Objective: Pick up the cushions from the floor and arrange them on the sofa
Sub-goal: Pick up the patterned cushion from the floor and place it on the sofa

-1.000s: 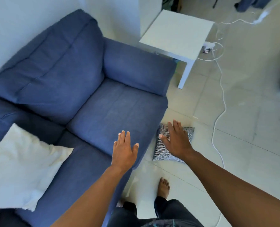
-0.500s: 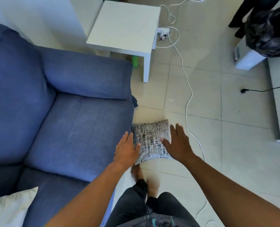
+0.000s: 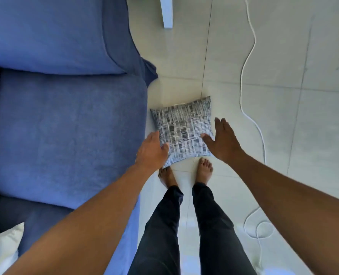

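Note:
A grey-and-white patterned cushion (image 3: pixel 183 130) lies flat on the tiled floor, just right of the blue sofa (image 3: pixel 65 132). My left hand (image 3: pixel 151 150) is open over the cushion's lower left edge, thumb on the fabric. Over the cushion's right edge my right hand (image 3: pixel 221 141) is open too, fingers spread and thumb pointing in at the cushion. Neither hand has closed on it. A white cushion (image 3: pixel 3 251) rests on the sofa seat at the bottom left corner.
My bare feet (image 3: pixel 204 169) stand right below the cushion. A white cable (image 3: pixel 244 84) snakes across the floor tiles on the right and coils near my right leg. A white table leg (image 3: pixel 167 12) stands at the top, beyond the sofa's armrest (image 3: pixel 55 32).
The view has tilted down and come closer to the floor. Both hands have spread apart to the two sides of the patterned cushion, which now lies between them. My feet have stepped up to it.

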`<state>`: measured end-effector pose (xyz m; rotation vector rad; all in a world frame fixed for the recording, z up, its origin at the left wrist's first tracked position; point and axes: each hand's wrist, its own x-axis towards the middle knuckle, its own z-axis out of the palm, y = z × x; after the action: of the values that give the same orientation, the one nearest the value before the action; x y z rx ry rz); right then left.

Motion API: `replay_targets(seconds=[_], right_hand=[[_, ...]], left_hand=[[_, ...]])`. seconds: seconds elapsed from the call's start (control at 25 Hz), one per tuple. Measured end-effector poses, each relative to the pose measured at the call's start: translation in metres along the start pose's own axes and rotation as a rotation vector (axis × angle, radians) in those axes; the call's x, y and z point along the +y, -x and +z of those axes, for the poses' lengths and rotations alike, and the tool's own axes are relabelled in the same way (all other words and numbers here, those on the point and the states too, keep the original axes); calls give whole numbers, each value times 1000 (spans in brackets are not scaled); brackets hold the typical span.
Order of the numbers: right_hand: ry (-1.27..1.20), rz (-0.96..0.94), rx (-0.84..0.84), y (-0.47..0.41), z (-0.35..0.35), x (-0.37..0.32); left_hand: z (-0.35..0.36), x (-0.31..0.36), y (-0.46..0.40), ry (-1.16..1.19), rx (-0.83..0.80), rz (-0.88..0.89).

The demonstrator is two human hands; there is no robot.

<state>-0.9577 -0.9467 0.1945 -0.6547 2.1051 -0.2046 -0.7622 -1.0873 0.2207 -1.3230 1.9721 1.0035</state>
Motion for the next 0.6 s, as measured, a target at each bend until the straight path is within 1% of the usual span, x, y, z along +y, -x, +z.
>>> replay_targets(seconds=[0.12, 0.32, 0.44, 0.52, 0.6], right_hand=[[10, -14, 1, -65, 29, 26], [30, 1, -55, -179, 97, 85], [24, 17, -46, -234, 128, 113], [-58, 78, -8, -272, 151, 131], [-203, 222, 22, -300, 167, 145]], left_hand=[[33, -3, -66, -17, 8, -30], [107, -24, -190, 97, 23, -160], [144, -42, -249, 139, 32, -218], [166, -57, -286, 202, 64, -288], [181, -68, -314, 325, 103, -405]])
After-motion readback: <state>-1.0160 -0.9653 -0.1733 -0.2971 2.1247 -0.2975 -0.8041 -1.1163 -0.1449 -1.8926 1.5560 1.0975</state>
